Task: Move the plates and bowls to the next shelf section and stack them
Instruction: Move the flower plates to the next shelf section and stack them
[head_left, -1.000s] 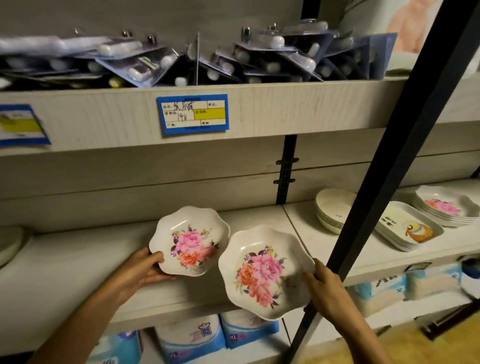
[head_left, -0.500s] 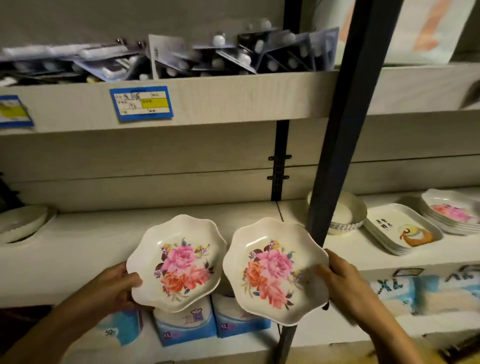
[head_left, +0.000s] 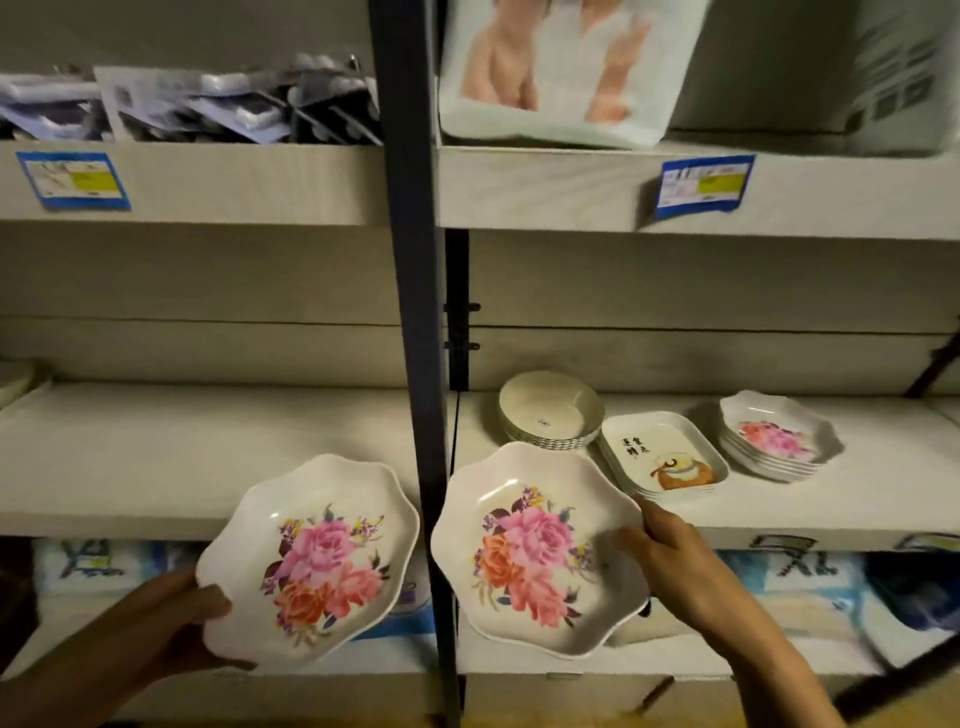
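Grip of the left hand (head_left: 169, 623) was closed on the lower-left rim of a white scalloped plate with pink and orange flowers (head_left: 311, 556), tilted before the left shelf section (head_left: 182, 457). The right hand (head_left: 675, 569) clasped a matching floral plate (head_left: 530, 551) by its right edge, just right of the dark metal upright (head_left: 413, 312). On the right shelf section (head_left: 883, 483) stood a stack of round cream bowls (head_left: 550, 415), a stack of white rectangular dishes (head_left: 665, 457) and a stack of floral plates (head_left: 774, 439).

Left hand (head_left: 171, 623) pinches left plate (head_left: 311, 561); right hand (head_left: 675, 566) pinches right plate (head_left: 530, 551); forearms extended.
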